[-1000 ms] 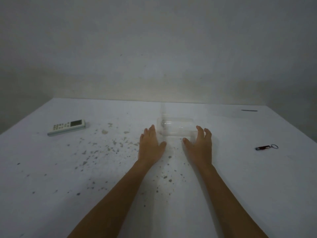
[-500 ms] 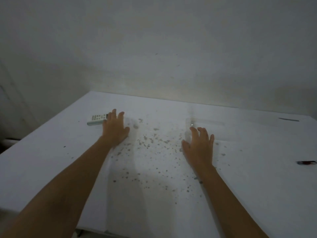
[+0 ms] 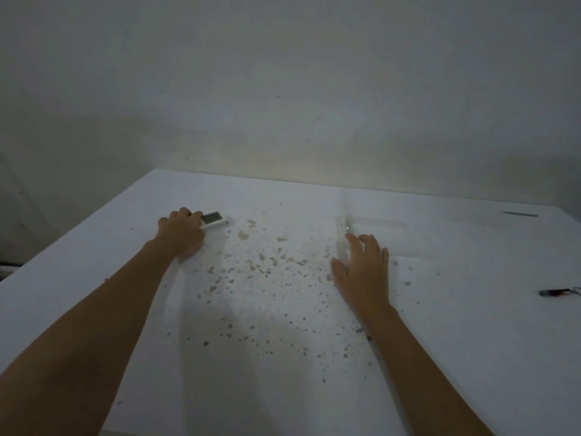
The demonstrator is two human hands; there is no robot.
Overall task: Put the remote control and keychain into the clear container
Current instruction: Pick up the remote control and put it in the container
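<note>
White plastic shows past the fingers of the left hand [image 3: 182, 236], which is now curled down over the near end of the remote control [image 3: 214, 220] at about ten o'clock on the bench [image 3: 471, 357]. Half a second ago that hand lay flat and open on top of the remote; a second ago it was resting at the centre, just in front of the clear container [image 3: 372, 231], with the remote untouched well off to the left. The grip is seen closed around the remote, though it cannot be told whether the remote has been raised off the bench. Only its far end, with the small screen, is left uncovered.

The right hand [image 3: 361, 272] is held open, fingers spread and loosely bent, empty, at about one o'clock; its fingertips lie against or just before the near left corner of the container, and contact cannot be confirmed. The container is faint and hard to trace. The keychain [image 3: 558, 292] lies untouched at three o'clock, near the right edge and well apart from both hands.

The first pick-up is judged to be under way; nothing has yet been placed in the container, and the keychain remains to be fetched.
</note>
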